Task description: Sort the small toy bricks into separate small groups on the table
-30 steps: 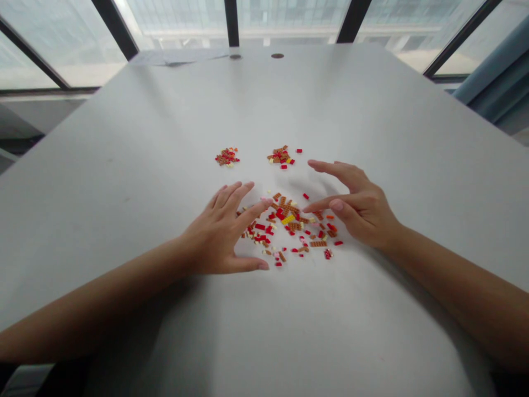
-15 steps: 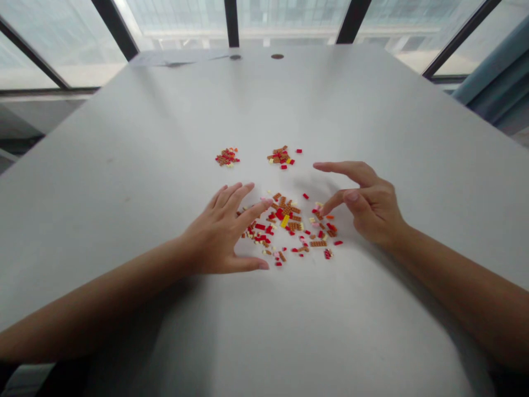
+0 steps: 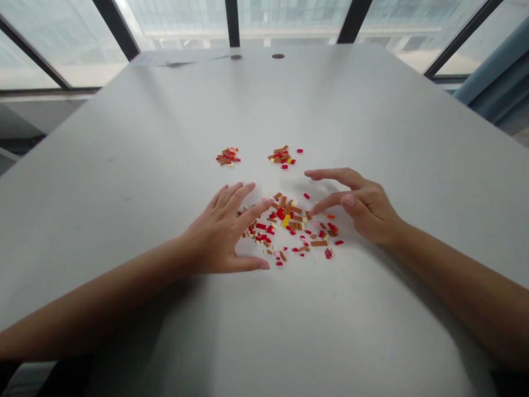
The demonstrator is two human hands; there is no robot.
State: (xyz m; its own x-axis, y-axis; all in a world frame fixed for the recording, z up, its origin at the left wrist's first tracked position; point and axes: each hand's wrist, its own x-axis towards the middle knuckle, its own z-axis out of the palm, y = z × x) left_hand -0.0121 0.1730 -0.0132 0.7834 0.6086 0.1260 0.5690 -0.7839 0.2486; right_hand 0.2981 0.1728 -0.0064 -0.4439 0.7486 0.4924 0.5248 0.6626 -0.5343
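Note:
Small toy building bricks in brown, red, yellow, cream and pink lie spread across the white table [image 3: 264, 336]. A yellow brick [image 3: 286, 220] rests amid the brown ones in the middle. My left hand [image 3: 225, 231] is spread open at the left side of this spread, covering some pieces, with nothing visible in it. On the right, my right hand [image 3: 363, 207] has its fingers apart, and one fingertip is at a small brown brick [image 3: 308, 215]. A long brown brick [image 3: 319, 243] lies nearer to me, below that hand.
Behind the spread are two small heaps of bricks, a left heap [image 3: 228, 157] and a right heap [image 3: 281, 155]. A lone red brick [image 3: 300, 150] lies beside the right one. Windows stand beyond the table's far edge; a blue curtain [image 3: 496, 82] hangs at right.
My right hand has moved left, and the small brown brick at its fingertip has shifted left toward the middle pieces. My left hand stays in place.

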